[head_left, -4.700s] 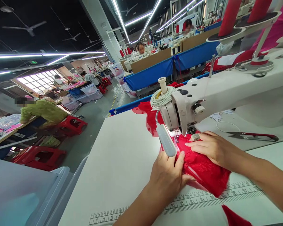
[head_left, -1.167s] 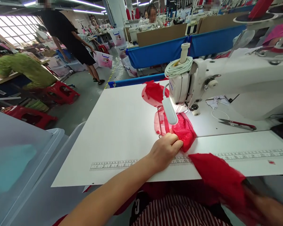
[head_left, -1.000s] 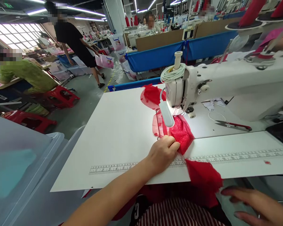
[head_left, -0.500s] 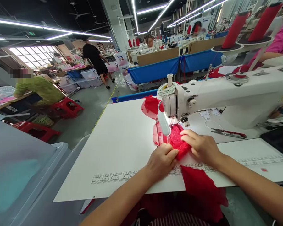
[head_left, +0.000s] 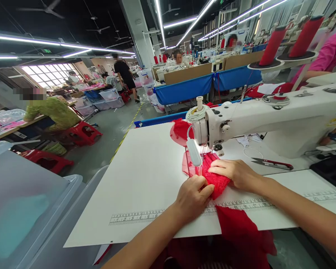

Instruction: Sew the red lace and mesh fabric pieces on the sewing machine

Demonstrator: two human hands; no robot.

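Pinching red lace [head_left: 217,182] beside the flat right hand [head_left: 235,175], the left hand [head_left: 194,196] may be risking pricks from the sewing machine [head_left: 268,116] ahead.

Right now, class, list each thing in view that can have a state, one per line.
Left hand: curled, pinching red lace fabric.
Right hand: open, flat on the fabric.
Machine lamp: lit.
Thread snips: lying flat, unheld.
Thread cones: upright.

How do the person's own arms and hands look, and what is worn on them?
The left forearm and the right forearm are bare to the picture edge; no sleeves show. The left hand and right hand wear no gloves; no watch, bracelet or ring is visible.
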